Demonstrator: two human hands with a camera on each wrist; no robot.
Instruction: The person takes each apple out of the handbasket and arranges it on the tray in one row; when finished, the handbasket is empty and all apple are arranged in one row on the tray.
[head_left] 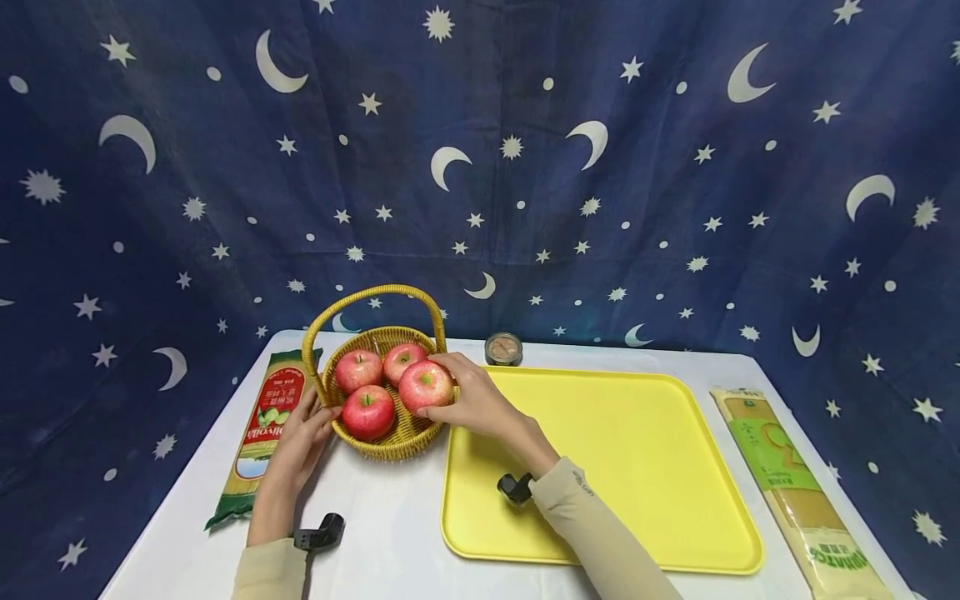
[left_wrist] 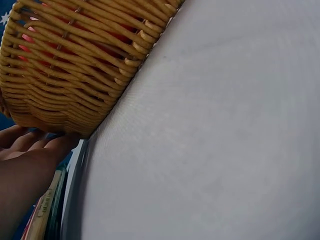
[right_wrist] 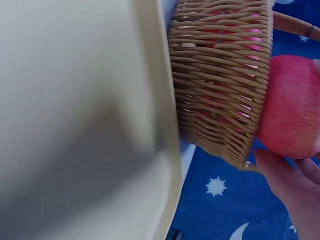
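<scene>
My right hand [head_left: 480, 400] grips a red apple [head_left: 426, 386] at the right rim of the wicker basket [head_left: 393, 450], fingers on its far side and thumb on its near side. In the right wrist view the held apple [right_wrist: 290, 107] shows just past the basket's rim. Three more red apples lie in the basket, one [head_left: 368, 412] nearest me. With its thumb at the rim near the handle [head_left: 375, 292], my left hand [head_left: 300, 442] holds the basket's left side. The left wrist view shows the fingers [left_wrist: 62, 144] against the woven wall, the thumb out of sight.
A yellow tray [head_left: 600, 467] lies right of the basket, beneath my right forearm. A green-and-red pasta packet [head_left: 262, 417] lies at the left, another long packet [head_left: 795, 492] at the right edge. A small round container [head_left: 503, 349] stands behind the tray.
</scene>
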